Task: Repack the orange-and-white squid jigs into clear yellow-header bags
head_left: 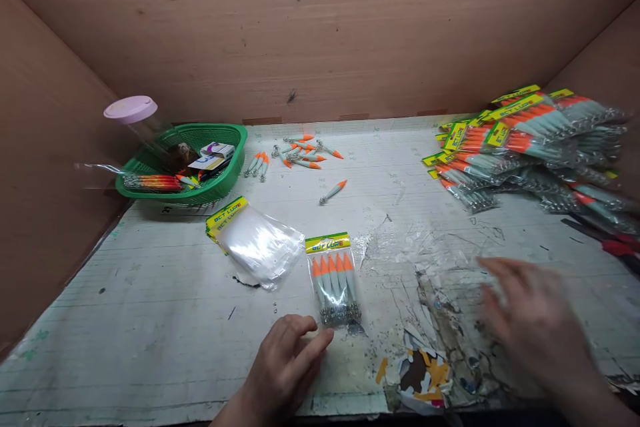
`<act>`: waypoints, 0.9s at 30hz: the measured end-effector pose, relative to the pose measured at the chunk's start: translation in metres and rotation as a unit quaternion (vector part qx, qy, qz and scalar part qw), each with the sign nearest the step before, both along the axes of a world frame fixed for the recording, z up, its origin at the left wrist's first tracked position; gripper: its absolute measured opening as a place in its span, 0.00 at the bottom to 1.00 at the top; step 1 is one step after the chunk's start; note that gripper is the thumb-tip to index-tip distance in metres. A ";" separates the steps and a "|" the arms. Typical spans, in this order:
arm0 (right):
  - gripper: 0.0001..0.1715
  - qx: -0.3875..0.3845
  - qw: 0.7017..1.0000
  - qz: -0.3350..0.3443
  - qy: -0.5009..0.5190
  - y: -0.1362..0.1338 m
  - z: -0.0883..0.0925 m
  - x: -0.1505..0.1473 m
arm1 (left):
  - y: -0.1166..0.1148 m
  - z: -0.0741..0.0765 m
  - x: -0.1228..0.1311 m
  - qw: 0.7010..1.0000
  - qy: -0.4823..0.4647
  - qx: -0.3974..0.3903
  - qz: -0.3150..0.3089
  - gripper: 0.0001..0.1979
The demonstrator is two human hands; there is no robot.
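Observation:
A filled clear packet (334, 280) with a yellow-green header lies in front of me, holding several orange-tipped grey lures. My left hand (286, 367) rests on the table just below it, fingers loosely curled, fingertips near the packet's lower edge, holding nothing that I can see. My right hand (530, 327) hovers over the worn table surface at the right, fingers spread, smeared by motion. A stack of empty packets (253, 240) lies left of the filled one. Loose lures (303, 152) are scattered at the back, one single lure (333, 191) closer in.
A green basket (227, 177) at the left holds a clear jar with a pink lid (131, 109), small boxes and lures. A large heap of filled packets (525, 147) sits at the right. Red-handled pliers (613, 245) lie at the far right. Cardboard walls (320, 27) enclose the table.

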State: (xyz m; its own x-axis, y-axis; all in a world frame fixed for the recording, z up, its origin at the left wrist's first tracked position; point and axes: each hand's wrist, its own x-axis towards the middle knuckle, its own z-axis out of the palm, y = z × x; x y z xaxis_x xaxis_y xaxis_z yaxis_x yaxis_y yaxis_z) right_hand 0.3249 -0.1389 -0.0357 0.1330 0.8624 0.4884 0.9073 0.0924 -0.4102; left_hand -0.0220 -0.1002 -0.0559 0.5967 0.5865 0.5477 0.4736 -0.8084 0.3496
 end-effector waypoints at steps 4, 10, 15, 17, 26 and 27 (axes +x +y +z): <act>0.20 0.008 0.916 0.381 -0.124 0.007 0.002 -0.071 | 0.013 0.000 -0.006 0.990 0.055 0.070 -0.107 0.14; 0.16 -0.001 0.895 0.445 0.037 0.012 -0.009 -0.103 | 0.013 0.001 -0.005 0.994 -0.002 0.002 -0.106 0.10; 0.10 -0.145 0.907 0.301 0.257 -0.006 -0.012 -0.106 | -0.012 0.002 0.005 0.980 -0.091 -0.174 0.016 0.10; 0.09 -0.149 0.917 0.249 0.275 -0.012 -0.013 -0.116 | -0.020 0.002 0.009 0.968 -0.093 -0.221 0.071 0.08; 0.11 -0.084 0.964 0.053 0.245 -0.010 -0.025 -0.151 | -0.027 -0.003 0.028 0.930 -0.094 -0.264 0.237 0.06; 0.11 -0.085 0.966 0.036 0.240 -0.009 -0.025 -0.153 | -0.027 -0.004 0.031 0.928 -0.087 -0.261 0.250 0.06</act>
State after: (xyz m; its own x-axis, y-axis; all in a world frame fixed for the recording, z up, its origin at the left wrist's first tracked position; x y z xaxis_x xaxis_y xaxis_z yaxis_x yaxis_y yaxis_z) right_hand 0.1717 -0.1476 -0.0611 0.2456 0.9402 0.2361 0.6020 0.0429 -0.7973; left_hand 0.0089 -0.1269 -0.0601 0.1070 0.9790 0.1733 0.6436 -0.2011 0.7385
